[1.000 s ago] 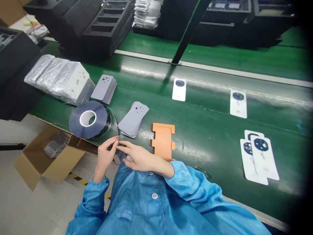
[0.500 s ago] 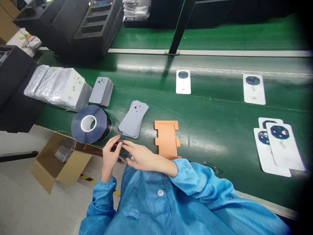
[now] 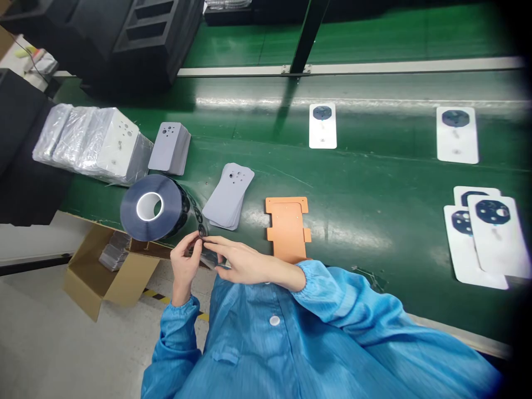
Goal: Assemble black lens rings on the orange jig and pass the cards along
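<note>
A roll of clear film (image 3: pixel 129 208) with a white core stands near the bench edge at left. Its loose strip (image 3: pixel 193 211), carrying dark round stickers, runs from the roll to my hands. My left hand (image 3: pixel 185 262) pinches the strip between thumb and fingers. My right hand (image 3: pixel 239 260) meets it there, fingertips at the same spot, thumb lower on the strip's hanging end. What lies right under the fingertips is too small to tell. Just beyond is a fanned pile of grey phone-shaped sheets (image 3: pixel 228 197). An orange fixture plate (image 3: pixel 288 230) lies right of my right hand.
A grey sheet stack (image 3: pixel 165 147) and wrapped white sheets (image 3: pixel 116 145) stand at left, before black foam trays (image 3: pixel 141 50). White panels with dark round stickers lie on the green belt (image 3: pixel 366 221), one (image 3: pixel 323 130) at centre. An open carton (image 3: pixel 89 271) sits below the edge.
The view has shifted, so the bench appears higher in the picture. More of the strip's dark stickers show beside my fingertips. Both hands stay together at the strip.
</note>
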A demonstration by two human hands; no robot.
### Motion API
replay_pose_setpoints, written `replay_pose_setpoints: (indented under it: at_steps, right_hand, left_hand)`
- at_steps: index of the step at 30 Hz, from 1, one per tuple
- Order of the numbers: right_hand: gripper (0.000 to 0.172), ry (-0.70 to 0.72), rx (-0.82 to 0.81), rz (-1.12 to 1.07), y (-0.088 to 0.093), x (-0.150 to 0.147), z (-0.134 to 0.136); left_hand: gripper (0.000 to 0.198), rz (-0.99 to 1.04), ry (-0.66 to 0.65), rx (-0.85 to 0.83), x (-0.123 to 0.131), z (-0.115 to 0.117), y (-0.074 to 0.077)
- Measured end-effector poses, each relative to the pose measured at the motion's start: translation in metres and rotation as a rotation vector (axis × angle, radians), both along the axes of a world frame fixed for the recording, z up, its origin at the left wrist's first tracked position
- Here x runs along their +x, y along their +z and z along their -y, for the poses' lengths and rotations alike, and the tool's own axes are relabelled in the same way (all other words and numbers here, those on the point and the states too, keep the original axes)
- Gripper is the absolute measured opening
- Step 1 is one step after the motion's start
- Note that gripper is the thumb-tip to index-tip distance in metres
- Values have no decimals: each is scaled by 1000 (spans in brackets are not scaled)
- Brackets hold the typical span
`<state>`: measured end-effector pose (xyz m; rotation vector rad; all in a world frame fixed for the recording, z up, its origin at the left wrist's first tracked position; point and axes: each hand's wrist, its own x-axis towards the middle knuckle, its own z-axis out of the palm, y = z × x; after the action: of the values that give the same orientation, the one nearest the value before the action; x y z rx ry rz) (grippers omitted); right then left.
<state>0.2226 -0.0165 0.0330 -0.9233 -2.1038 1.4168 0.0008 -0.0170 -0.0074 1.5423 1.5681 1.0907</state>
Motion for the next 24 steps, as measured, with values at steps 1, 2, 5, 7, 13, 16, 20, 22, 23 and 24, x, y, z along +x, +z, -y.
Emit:
replay_pose_setpoints:
  at_steps: [1, 2, 5, 7, 13, 16, 20, 22, 23, 24]
  right_hand:
    - [68, 0, 1, -6, -1, 0, 0]
    - [65, -13, -2, -18, -1, 0, 0]
    - [46, -145, -85, -43, 0, -1, 1]
    - [38, -262, -170, -36, 0, -3, 1]
    - [47, -428, -247, -23, 2, -11, 1]
    - [36, -444, -221, 46, 3, -14, 2]
    - [36, -470, -181, 19, -1, -17, 5]
    - [36, -473, -202, 24, -4, -18, 5]
    - [34, -477, -216, 32, -5, -19, 6]
    - [31, -478, -227, 37, -5, -19, 5]
  left_hand:
    - [30, 4, -7, -1, 0, 0, 1]
    - [30, 8, -21, 3, 0, 0, 2]
    - [27, 7, -77, 20, 4, 1, 6]
    - [24, 1, -92, 21, 8, 1, 8]
    - [26, 50, -81, -14, 20, 0, 10]
    - [26, 50, -31, -4, 22, 1, 11]
    - [23, 53, -14, 1, 22, 2, 12]
    - [24, 67, -2, -13, 21, 2, 11]
    - [25, 77, 10, -21, 20, 2, 11]
    - [25, 89, 22, -31, 20, 1, 11]
